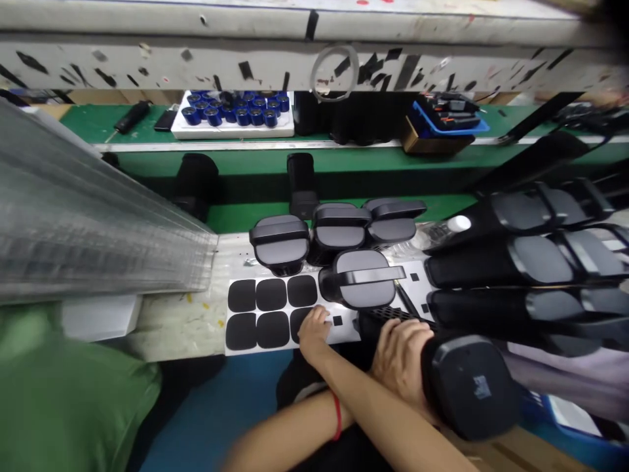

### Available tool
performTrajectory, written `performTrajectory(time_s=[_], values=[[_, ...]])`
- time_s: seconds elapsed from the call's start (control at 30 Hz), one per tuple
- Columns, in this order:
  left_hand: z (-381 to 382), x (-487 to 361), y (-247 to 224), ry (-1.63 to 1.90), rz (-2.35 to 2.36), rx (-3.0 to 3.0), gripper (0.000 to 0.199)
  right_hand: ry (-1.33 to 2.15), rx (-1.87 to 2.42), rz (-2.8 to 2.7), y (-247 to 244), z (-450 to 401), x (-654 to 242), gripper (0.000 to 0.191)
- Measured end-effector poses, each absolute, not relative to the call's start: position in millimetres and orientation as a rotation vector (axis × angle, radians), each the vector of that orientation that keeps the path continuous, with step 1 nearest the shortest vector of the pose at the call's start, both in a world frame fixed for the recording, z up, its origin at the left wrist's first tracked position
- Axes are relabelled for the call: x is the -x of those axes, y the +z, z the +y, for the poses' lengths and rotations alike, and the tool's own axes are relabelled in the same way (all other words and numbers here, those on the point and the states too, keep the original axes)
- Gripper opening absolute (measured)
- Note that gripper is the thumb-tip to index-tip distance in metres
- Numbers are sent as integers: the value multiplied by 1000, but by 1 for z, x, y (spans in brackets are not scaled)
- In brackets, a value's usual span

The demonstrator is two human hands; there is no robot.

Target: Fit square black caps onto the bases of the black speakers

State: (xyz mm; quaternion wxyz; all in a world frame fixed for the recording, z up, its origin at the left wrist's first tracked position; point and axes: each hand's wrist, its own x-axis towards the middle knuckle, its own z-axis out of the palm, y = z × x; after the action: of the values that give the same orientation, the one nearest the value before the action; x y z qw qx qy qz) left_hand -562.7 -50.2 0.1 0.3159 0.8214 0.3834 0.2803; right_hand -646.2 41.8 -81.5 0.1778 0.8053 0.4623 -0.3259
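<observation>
I log left hand clenched around the black cylindrical mesh speaker at the bench edge, right hand crossed onto 1 black rounded foam pad on the white backing sheet, pinch not discernible; I judge a slow corner peel best.

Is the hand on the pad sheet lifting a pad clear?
No: the right hand only has its fingertips on the sheet of black pads, which lies flat.

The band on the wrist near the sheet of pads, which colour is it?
Red. The band shows best in the head view, on the wrist behind the hand touching the pad sheet.
</observation>
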Motion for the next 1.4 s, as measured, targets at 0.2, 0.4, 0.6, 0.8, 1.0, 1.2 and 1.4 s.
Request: performTrajectory(time_s=[0.2,0.4,0.6,0.8,1.0,1.2,1.4], values=[[-54,557,-13,1132,922,-1782,52,-804,-2169,1492,-94,44,638,54],[-51,561,-12,1133,852,-1787,53,-675,-2221,1439,-92,35,649,50],[-53,558,-27,1283,770,-1841,39,-630,-2292,1382,-94,36,648,40],[-52,557,-31,1267,763,-1803,46,-730,-2267,1456,-85,42,649,31],[-47,560,-32,1217,731,-1796,42,-719,-2255,1503,-70,46,652,35],[-45,562,-31,1171,683,-1822,42,-657,-2188,1566,-54,53,644,26],[-23,571,-40,1213,387,-1974,89,-754,-2040,1833,-10,30,673,26]])
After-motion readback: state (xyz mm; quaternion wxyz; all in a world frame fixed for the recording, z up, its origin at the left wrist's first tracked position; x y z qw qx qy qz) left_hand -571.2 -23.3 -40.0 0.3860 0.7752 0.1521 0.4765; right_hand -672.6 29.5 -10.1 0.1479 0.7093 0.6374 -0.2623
